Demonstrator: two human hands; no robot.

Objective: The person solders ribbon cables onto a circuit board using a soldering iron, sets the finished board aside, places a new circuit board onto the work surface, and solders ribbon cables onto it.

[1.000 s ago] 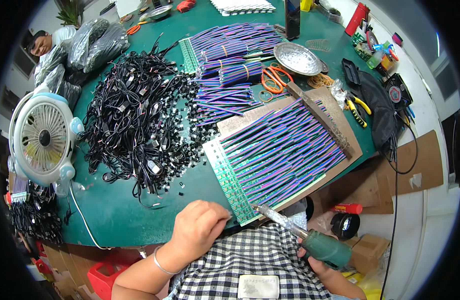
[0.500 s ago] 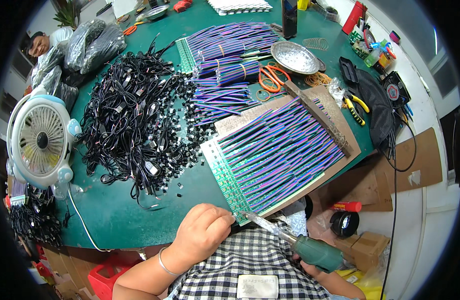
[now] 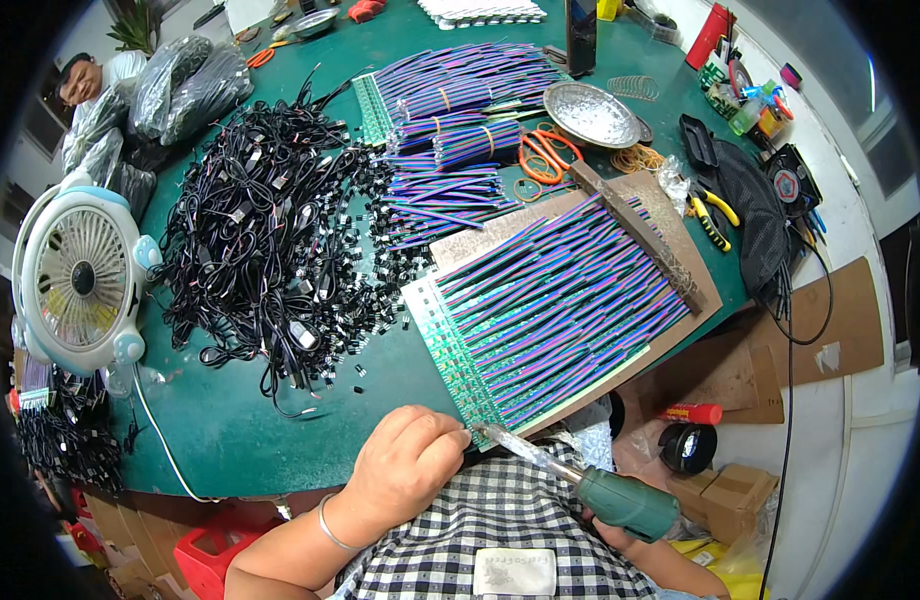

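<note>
The likeliest trouble sits at the near corner of the green circuit panel (image 3: 442,345), where the tip of the green-handled tool (image 3: 620,500) points almost at the fingers of the left hand (image 3: 408,455): if that tip is hot, as its shape suggests, a small slip by either hand could burn a fingertip. A nudge from the left hand might also shift the panel, which lies on a brown backing board (image 3: 702,245) on the bench (image 3: 350,445), and pull the striped wires (image 3: 570,310) out of line, though the long bar (image 3: 645,245) laid across them probably steadies their far ends. The silvery barrel passes close above the checked cloth (image 3: 460,530), so a dropped wrist could scorch it. The left fingers are curled, their tips together at the panel's edge beside the tool; whether they pinch a small part or merely press there, I cannot tell. The right hand (image 3: 618,541) is closed round the handle from below, its fingers partly hidden, with no visible gap
</note>
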